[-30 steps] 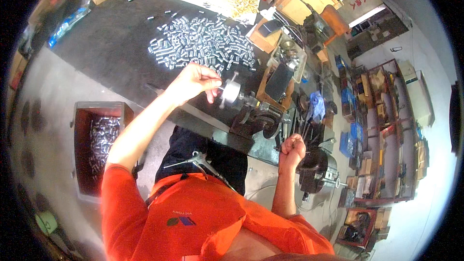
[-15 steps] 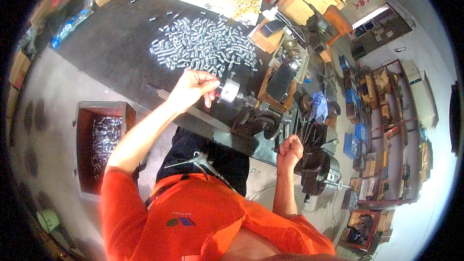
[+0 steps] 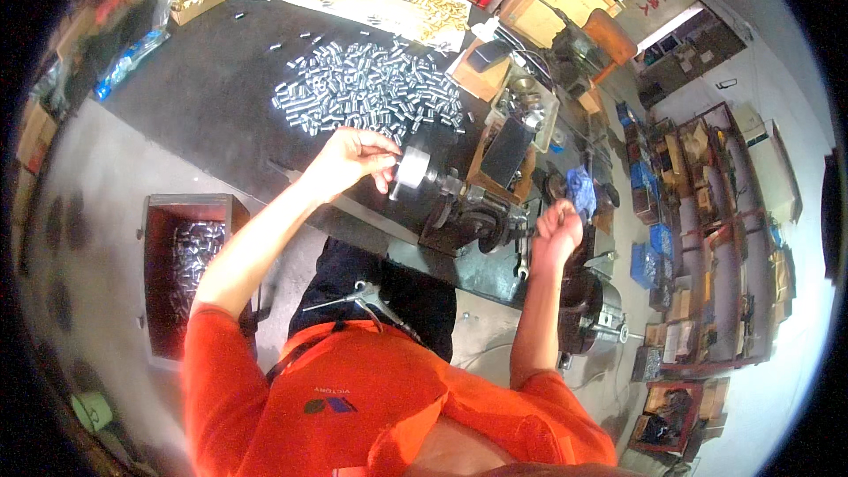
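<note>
My left hand (image 3: 353, 162) reaches the front face of a round silver chuck (image 3: 412, 167), thumb and fingers pinched together. Whatever lies between those fingertips is hidden. The chuck sits on a dark bench-mounted spindle machine (image 3: 473, 219) at the table's near edge. To the right of that machine, my right hand (image 3: 560, 228) is closed in a fist; what it grips, if anything, cannot be made out. Just beyond my left hand spreads a heap of small silver metal sleeves (image 3: 367, 88).
A wooden crate (image 3: 237, 212) of silver pieces stands below on the left. Brass parts (image 3: 428, 2) lie on paper at the back. An open-ended wrench (image 3: 523, 258) is beside the machine. A blue rag (image 3: 580, 190) lies beyond my right fist. An air blow gun (image 3: 375, 300) rests at my lap.
My right fist has moved up and away from me, toward the blue rag. The chuck has turned: its protruding piece pointed up and now points down. My left hand stays at the chuck.
</note>
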`<control>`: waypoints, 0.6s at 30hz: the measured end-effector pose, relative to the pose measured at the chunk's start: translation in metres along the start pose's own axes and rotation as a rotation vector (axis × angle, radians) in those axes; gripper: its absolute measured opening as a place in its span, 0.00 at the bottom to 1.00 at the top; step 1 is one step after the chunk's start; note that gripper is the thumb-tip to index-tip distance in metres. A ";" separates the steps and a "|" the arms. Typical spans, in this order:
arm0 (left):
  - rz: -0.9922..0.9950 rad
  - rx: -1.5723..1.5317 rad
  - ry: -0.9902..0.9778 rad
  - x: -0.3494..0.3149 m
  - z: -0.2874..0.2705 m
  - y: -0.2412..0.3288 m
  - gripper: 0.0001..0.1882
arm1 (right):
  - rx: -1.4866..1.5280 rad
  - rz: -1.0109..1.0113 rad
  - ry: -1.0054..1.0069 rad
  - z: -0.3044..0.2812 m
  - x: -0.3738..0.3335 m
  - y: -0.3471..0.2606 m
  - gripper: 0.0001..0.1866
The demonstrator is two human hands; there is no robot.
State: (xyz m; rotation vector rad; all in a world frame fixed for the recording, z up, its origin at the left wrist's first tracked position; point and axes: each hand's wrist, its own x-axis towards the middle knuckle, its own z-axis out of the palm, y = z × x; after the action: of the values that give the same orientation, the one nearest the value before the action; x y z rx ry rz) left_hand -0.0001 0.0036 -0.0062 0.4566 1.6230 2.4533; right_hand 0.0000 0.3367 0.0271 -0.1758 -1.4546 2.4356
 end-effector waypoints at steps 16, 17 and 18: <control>0.014 0.104 0.036 0.001 -0.001 0.003 0.07 | 0.008 0.187 0.061 -0.067 -0.045 0.057 0.05; 0.020 0.098 0.035 0.000 -0.002 0.003 0.07 | -0.005 0.155 0.035 -0.060 -0.052 0.043 0.05; 0.017 0.073 0.049 0.000 -0.002 0.002 0.06 | -0.007 0.113 -0.001 -0.052 -0.053 0.032 0.05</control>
State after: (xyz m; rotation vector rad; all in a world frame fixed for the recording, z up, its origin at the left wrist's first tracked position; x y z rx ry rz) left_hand -0.0006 0.0014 -0.0054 0.4260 1.7400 2.4425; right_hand 0.0574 0.3497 -0.0290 -0.2649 -1.4920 2.5196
